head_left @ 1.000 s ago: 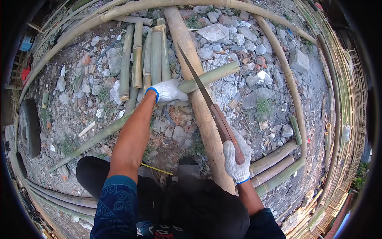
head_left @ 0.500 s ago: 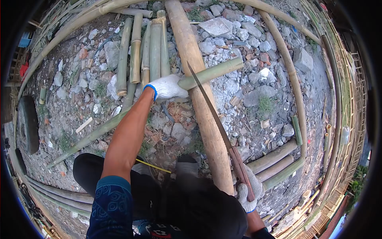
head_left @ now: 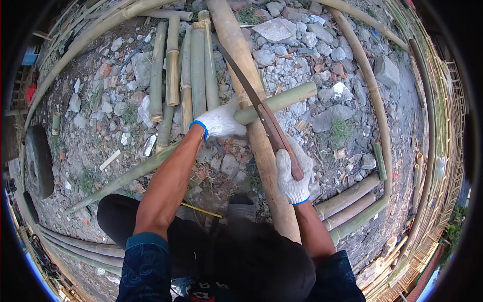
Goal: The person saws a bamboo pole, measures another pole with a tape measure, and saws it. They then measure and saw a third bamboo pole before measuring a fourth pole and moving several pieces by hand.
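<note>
A green bamboo pole [head_left: 297,96] lies across a thick tan log [head_left: 269,166]. My left hand [head_left: 221,122], in a white glove with a blue cuff, is closed around the pole just left of the log. The pole seems to continue behind my forearm to the lower left. A white-gloved right hand [head_left: 293,173] of mine grips the wooden handle of a handsaw [head_left: 245,83]. Its long dark blade crosses the log and points up and left, with the handle's front end over the bamboo. Where the teeth meet the bamboo is hidden.
Several cut bamboo pieces [head_left: 197,68] lie side by side beyond my left hand. More bamboo lengths [head_left: 347,194] rest at the lower right. Stones and rubble [head_left: 327,118] cover the ground. A yellow strip [head_left: 201,210] lies near my feet.
My right hand has pushed the saw up and left, so the handle now reaches the bamboo. My left hand keeps its hold on the pole; the view has shifted slightly.
</note>
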The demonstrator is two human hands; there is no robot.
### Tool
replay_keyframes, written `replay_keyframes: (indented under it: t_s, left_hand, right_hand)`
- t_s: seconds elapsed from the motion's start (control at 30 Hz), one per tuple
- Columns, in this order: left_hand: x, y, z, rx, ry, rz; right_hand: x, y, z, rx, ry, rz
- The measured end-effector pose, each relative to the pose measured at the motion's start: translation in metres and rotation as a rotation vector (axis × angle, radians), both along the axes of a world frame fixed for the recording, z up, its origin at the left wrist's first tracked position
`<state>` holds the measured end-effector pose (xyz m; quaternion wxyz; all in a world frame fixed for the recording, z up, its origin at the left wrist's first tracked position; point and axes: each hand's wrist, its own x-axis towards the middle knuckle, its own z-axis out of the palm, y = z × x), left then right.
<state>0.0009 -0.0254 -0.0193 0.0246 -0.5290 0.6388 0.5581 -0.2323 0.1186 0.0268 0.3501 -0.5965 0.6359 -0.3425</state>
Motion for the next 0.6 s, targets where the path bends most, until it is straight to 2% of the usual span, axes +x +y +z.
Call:
replay_keyframes:
  t_s: [0.1, 0.2, 0.3, 0.4, 0.43, 0.5, 0.53, 0.57, 0.6]
  left_hand:
    - [0.003, -0.002, 0.012, 0.156, -0.048, 0.004]
    - [0.008, -0.006, -0.002, 0.229, 0.03, 0.003]
    - [0.008, -0.003, 0.017, 0.217, 0.145, 0.038]
    - [0.015, -0.009, -0.028, 0.332, 0.136, 0.087]
    - [0.017, -0.012, -0.025, 0.463, 0.177, 0.105]
    - [0.021, -0.014, -0.03, 0.53, 0.209, 0.13]
    - [0.021, -0.014, -0.031, 0.576, 0.224, 0.142]
    - [0.021, -0.019, -0.033, 0.53, 0.163, 0.038]
    - [0.019, -0.017, -0.027, 0.207, 0.033, -0.012]
  right_hand:
    - [0.006, 0.003, -0.008, -0.076, -0.064, -0.019]
    - [-0.006, 0.006, -0.028, -0.047, -0.093, -0.015]
    - [-0.008, 0.01, -0.045, -0.088, -0.123, -0.033]
    - [-0.006, 0.008, -0.061, -0.289, -0.092, -0.011]
    - [-0.006, 0.009, -0.064, -0.154, -0.19, -0.041]
    - [-0.006, 0.005, -0.076, -0.153, -0.262, -0.055]
    - [-0.005, 0.007, -0.073, -0.176, -0.214, -0.056]
    - [-0.005, 0.008, -0.071, -0.198, -0.166, -0.058]
    - [-0.003, 0.007, -0.068, -0.198, -0.156, -0.074]
